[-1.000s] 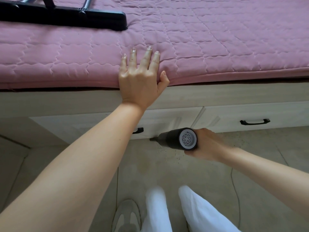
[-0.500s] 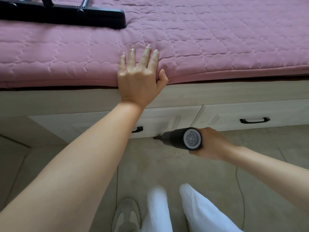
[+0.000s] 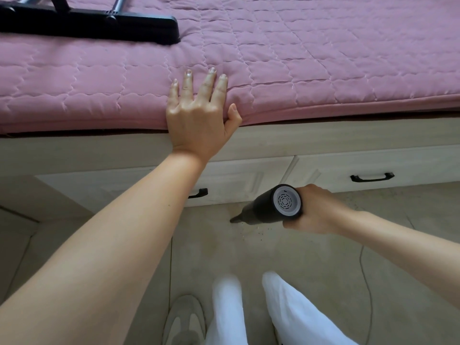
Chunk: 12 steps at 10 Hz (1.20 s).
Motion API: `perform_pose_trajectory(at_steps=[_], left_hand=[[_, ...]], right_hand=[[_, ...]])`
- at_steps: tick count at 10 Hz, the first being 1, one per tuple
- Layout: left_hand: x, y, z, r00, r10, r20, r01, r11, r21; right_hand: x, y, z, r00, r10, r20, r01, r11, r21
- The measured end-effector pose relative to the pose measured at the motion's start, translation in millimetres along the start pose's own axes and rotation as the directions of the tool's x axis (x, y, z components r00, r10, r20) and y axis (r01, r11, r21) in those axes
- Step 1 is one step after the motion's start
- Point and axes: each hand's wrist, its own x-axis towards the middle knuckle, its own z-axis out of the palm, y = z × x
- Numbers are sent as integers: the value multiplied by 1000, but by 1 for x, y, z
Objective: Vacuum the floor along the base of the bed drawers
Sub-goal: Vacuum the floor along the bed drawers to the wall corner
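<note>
the handheld vacuum (image 3: 276, 207) is low over the floor (image 3: 311, 265), its narrow nozzle tip (image 3: 235, 219) pointing left and down, just in front of the foot of the left drawer (image 3: 231, 181). my right hand (image 3: 315, 210) is wrapped closed around the vacuum's body, the grey vented end facing up at me. dark specks (image 3: 258, 231) lie on the floor just under and behind the nozzle, and more sit to the right along the foot of the right drawer (image 3: 373, 168).

to do this pass well, i judge the tip should ride close to the seam where drawer front meets floor, tilted shallow so the mouth faces the grit, and travel slowly enough to lift the specks rather than scatter them. the ones nearest my wrist look easy to skip.

my left hand (image 3: 199, 113) is spread flat, fingers apart, pressed on the edge of the pink quilted mattress (image 3: 323, 58) as a brace, thumb hooked over its rim.

edges to mind: the drawer handles (image 3: 372, 178) stick out above the nozzle's path, and a thin cord (image 3: 366, 270) trails on the floor by my right forearm. my shoe (image 3: 184, 317) and white trouser legs (image 3: 286, 312) stand behind, well apart from the drawers. the floor is open to both sides, so room to sweep looks ample. a black floor head (image 3: 99, 23) lies on the mattress, out of the way.
</note>
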Motion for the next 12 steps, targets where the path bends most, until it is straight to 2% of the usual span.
perform_pose_trajectory(at_steps=[4, 8, 12], left_hand=[[-1, 0, 0, 1000, 1, 0, -1, 1000, -3], [0, 1, -1, 1000, -5, 7, 6, 1000, -11], [0, 1, -1, 1000, -6, 17, 6, 1000, -8]], right_hand=[[-2, -13, 2, 999, -38, 11, 38, 998, 58], [-12, -2, -12, 998, -27, 48, 30, 997, -71], [-9, -2, -11, 1000, 4, 17, -3, 999, -53]])
